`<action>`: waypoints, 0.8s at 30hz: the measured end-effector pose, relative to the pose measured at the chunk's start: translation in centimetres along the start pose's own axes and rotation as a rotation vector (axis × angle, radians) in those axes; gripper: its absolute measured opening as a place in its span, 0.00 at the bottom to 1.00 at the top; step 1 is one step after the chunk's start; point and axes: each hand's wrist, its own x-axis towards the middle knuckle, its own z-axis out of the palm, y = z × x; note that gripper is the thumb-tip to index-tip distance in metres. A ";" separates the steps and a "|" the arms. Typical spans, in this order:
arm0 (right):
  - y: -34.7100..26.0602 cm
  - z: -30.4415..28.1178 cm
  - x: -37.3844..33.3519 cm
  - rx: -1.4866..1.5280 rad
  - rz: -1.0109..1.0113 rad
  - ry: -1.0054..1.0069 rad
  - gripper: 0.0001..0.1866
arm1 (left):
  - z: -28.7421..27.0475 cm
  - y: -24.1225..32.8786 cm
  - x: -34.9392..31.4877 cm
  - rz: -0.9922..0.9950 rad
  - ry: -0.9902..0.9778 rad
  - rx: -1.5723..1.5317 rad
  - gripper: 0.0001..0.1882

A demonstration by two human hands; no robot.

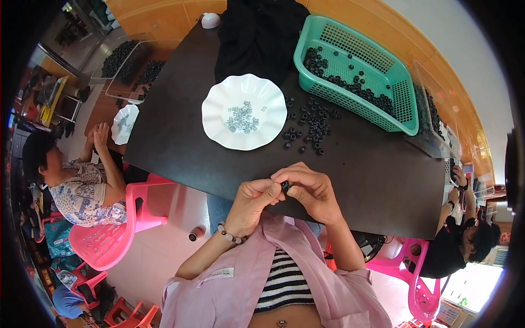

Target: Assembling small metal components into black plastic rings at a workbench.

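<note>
My left hand [252, 201] and my right hand [313, 191] meet above the table's near edge. Between their pinched fingertips is a small black round part [285, 187], partly hidden by the thumbs. Beyond them on the dark table [191, 158] stands a white plate with a wavy rim [216, 93], bearing a heap of tiny clear pieces [241, 118]. To its right lies a loose pile of black round parts [317, 123], some showing a hole.
A green plastic basket [358, 101] with more black parts stands at the back right, beside a clear bin [432, 117]. Black cloth [257, 38] and a small white dish [210, 21] lie at the back. Other people sit left [82, 186] and right [459, 246], near pink chairs [128, 218].
</note>
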 end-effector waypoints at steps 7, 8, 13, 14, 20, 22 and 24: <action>0.2 0.0 -0.3 -0.039 -0.017 0.018 0.11 | 0.5 0.3 -0.2 -0.001 0.026 0.016 0.12; 0.2 0.0 -0.3 -0.038 -0.015 0.018 0.11 | 0.5 0.3 -0.2 0.001 0.024 0.020 0.13; 0.6 -0.1 -0.4 -0.084 -0.034 0.011 0.10 | 0.6 -0.1 -0.2 0.013 0.021 0.047 0.12; 0.6 -0.1 -0.4 -0.084 -0.032 0.012 0.10 | 0.5 -0.1 -0.2 0.025 0.016 0.050 0.12; 0.6 0.2 -0.3 0.020 -0.001 0.050 0.12 | 0.3 -0.1 -0.1 0.022 0.030 0.014 0.14; 0.3 -0.3 -0.4 0.122 0.029 -0.026 0.15 | 0.3 0.0 0.0 0.021 0.016 0.002 0.14; 0.4 -0.6 -0.5 0.142 0.038 -0.043 0.16 | 0.4 0.0 0.0 0.018 0.002 -0.011 0.14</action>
